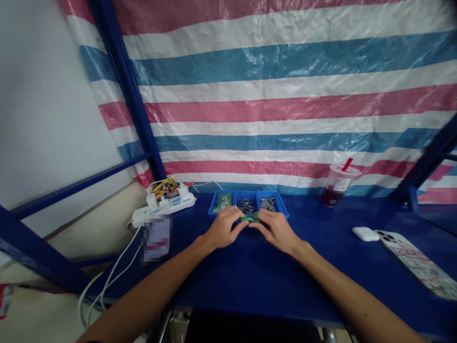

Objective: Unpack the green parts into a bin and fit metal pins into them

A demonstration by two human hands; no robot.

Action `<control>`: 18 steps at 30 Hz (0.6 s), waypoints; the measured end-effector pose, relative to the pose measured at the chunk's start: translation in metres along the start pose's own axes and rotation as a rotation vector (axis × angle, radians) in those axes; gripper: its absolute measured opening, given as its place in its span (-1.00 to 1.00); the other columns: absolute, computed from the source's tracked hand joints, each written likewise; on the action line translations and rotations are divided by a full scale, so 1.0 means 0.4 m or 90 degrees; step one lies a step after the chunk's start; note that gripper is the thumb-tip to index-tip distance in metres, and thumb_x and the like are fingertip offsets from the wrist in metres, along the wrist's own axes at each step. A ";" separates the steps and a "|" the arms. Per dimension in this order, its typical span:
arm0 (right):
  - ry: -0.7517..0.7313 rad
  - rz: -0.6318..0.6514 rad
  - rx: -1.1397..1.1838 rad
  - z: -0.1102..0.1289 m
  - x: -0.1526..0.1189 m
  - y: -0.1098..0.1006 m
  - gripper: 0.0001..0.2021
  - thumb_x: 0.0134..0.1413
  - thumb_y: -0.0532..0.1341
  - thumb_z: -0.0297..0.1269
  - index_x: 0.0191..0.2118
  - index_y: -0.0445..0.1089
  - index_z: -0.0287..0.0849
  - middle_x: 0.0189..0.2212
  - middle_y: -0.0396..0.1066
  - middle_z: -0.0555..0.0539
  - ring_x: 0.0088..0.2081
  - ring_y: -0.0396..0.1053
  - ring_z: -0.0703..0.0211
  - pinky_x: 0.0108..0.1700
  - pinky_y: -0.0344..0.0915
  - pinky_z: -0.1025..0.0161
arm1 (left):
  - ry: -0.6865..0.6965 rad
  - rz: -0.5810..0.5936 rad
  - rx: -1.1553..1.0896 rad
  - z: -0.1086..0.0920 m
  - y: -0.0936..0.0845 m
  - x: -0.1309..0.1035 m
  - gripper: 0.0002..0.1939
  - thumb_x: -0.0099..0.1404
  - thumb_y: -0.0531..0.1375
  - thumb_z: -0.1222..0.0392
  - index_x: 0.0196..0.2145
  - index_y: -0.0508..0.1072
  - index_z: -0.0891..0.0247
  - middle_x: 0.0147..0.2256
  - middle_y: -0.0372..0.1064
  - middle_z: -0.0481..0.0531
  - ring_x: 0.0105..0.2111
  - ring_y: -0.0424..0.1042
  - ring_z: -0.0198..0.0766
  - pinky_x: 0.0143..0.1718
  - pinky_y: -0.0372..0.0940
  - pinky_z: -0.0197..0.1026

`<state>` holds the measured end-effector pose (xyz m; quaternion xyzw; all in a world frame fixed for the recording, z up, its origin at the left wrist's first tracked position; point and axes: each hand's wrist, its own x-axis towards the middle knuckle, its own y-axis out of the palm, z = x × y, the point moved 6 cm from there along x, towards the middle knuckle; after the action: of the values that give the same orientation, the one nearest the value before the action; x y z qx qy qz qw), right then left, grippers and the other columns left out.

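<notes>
Between my two hands is a small, narrow green piece (250, 217) with light marks; its exact kind is too small to make out. My left hand (226, 226) pinches its left end between thumb and fingers. The right end is gripped the same way by my right hand (274, 228). Just behind my hands stands a blue tray (284, 207) with three compartments. Pale green pieces (223, 202) lie in the left one, dark thin metal parts (246, 206) in the middle one, and grey metal parts (267, 203) in the right one. My fingers partly hide its front edge.
On the left of the blue table (257, 281) are a white power strip (164, 210) with cables, a small container of colourful items (167, 188) and a blurred-out phone (156, 239). A drink cup (336, 186), a white earbud case (365, 234) and a phone (417, 262) are on the right.
</notes>
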<state>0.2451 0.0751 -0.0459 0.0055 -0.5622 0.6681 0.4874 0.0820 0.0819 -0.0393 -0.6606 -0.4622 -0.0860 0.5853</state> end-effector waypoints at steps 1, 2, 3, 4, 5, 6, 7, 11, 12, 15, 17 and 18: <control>-0.002 0.005 -0.007 0.000 0.000 0.000 -0.61 0.45 0.04 -0.01 -0.37 0.29 -0.14 -0.38 0.34 -0.05 -0.36 0.30 0.18 -0.29 0.16 0.25 | 0.002 0.005 -0.005 -0.003 0.001 0.000 -0.79 0.48 0.09 0.11 -0.23 0.43 0.25 -0.31 0.41 0.10 -0.27 0.40 -0.16 -0.17 0.30 -0.09; -0.004 0.009 -0.013 0.000 0.000 0.000 -0.60 0.45 0.04 0.00 -0.37 0.30 -0.14 -0.38 0.34 -0.05 -0.36 0.30 0.18 -0.29 0.16 0.25 | 0.004 0.006 -0.012 -0.005 0.001 0.000 -0.81 0.48 0.08 0.13 -0.20 0.44 0.25 -0.29 0.42 0.11 -0.25 0.40 -0.15 -0.16 0.30 -0.09; -0.005 0.009 -0.020 0.000 0.000 0.000 -0.60 0.44 0.05 0.01 -0.37 0.31 -0.14 -0.38 0.35 -0.05 -0.36 0.31 0.17 -0.29 0.16 0.25 | 0.007 0.005 -0.018 -0.008 0.001 0.000 -0.81 0.48 0.07 0.15 -0.18 0.44 0.25 -0.28 0.43 0.12 -0.24 0.41 -0.14 -0.15 0.31 -0.08; -0.004 0.008 -0.027 0.000 0.000 -0.001 -0.60 0.44 0.06 0.01 -0.37 0.31 -0.14 -0.38 0.36 -0.05 -0.36 0.32 0.17 -0.29 0.16 0.25 | 0.010 0.003 -0.023 -0.010 0.002 0.001 -0.82 0.47 0.07 0.16 -0.16 0.44 0.25 -0.27 0.44 0.12 -0.23 0.41 -0.13 -0.14 0.31 -0.07; -0.003 0.007 -0.034 0.000 0.000 -0.001 -0.60 0.43 0.06 0.01 -0.37 0.31 -0.14 -0.38 0.37 -0.06 -0.35 0.33 0.17 -0.29 0.16 0.25 | 0.013 0.000 -0.024 -0.011 0.001 0.002 -0.83 0.46 0.08 0.17 -0.15 0.44 0.25 -0.27 0.44 0.13 -0.23 0.42 -0.13 -0.13 0.31 -0.07; -0.001 0.005 -0.039 0.000 -0.001 -0.001 -0.61 0.43 0.06 0.01 -0.36 0.32 -0.14 -0.37 0.38 -0.07 -0.35 0.34 0.16 -0.29 0.16 0.25 | 0.016 -0.004 -0.023 -0.012 0.001 0.003 -0.85 0.45 0.09 0.18 -0.16 0.43 0.25 -0.28 0.43 0.12 -0.24 0.41 -0.13 -0.14 0.31 -0.07; 0.003 0.002 -0.041 0.000 -0.001 0.000 -0.63 0.43 0.07 0.02 -0.32 0.33 -0.14 -0.36 0.40 -0.07 -0.35 0.35 0.16 -0.29 0.17 0.25 | 0.018 -0.009 -0.018 -0.012 0.001 0.004 -0.86 0.44 0.10 0.18 -0.18 0.43 0.25 -0.29 0.43 0.12 -0.25 0.41 -0.13 -0.15 0.31 -0.07; 0.027 -0.036 -0.012 -0.007 -0.008 -0.004 -0.68 0.42 0.09 -0.05 0.10 0.23 -0.15 -0.27 0.48 -0.09 -0.34 0.43 0.12 -0.25 0.26 0.22 | -0.001 -0.042 0.008 -0.001 -0.007 0.005 -0.90 0.40 0.11 0.20 -0.26 0.39 0.23 -0.35 0.39 0.07 -0.31 0.38 -0.15 -0.21 0.29 -0.09; 0.031 -0.057 -0.004 -0.010 -0.010 -0.008 -0.68 0.44 0.06 -0.10 0.16 0.17 -0.15 -0.24 0.48 -0.11 -0.33 0.44 0.10 -0.24 0.27 0.21 | -0.016 -0.051 0.011 0.004 -0.010 0.004 -0.90 0.40 0.10 0.20 -0.26 0.38 0.23 -0.35 0.38 0.06 -0.31 0.38 -0.16 -0.22 0.28 -0.11; 0.024 -0.101 -0.004 -0.014 -0.013 -0.018 -0.77 0.46 -0.02 -0.25 0.12 0.19 -0.13 -0.22 0.47 -0.13 -0.32 0.44 0.10 -0.25 0.27 0.20 | -0.060 -0.065 0.007 0.019 -0.017 0.000 -0.89 0.41 0.08 0.19 -0.26 0.37 0.22 -0.37 0.36 0.03 -0.33 0.37 -0.19 -0.24 0.26 -0.14; 0.013 -0.099 -0.014 -0.013 -0.012 -0.019 -0.79 0.45 -0.02 -0.28 0.08 0.23 -0.11 -0.24 0.45 -0.12 -0.34 0.42 0.12 -0.27 0.27 0.20 | -0.074 -0.060 0.003 0.025 -0.016 -0.004 -0.88 0.42 0.07 0.18 -0.26 0.36 0.22 -0.38 0.35 0.01 -0.35 0.37 -0.20 -0.26 0.24 -0.16; 0.005 -0.089 -0.019 -0.010 -0.010 -0.018 -0.79 0.44 -0.01 -0.29 0.08 0.25 -0.10 -0.24 0.44 -0.12 -0.33 0.41 0.12 -0.26 0.28 0.20 | -0.078 -0.058 0.003 0.026 -0.015 -0.006 -0.88 0.42 0.07 0.18 -0.27 0.36 0.22 -0.39 0.34 0.00 -0.36 0.36 -0.21 -0.26 0.24 -0.17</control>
<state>0.2543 0.0748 -0.0443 0.0347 -0.5683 0.6239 0.5353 0.0717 0.0890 -0.0397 -0.6415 -0.5268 -0.0708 0.5532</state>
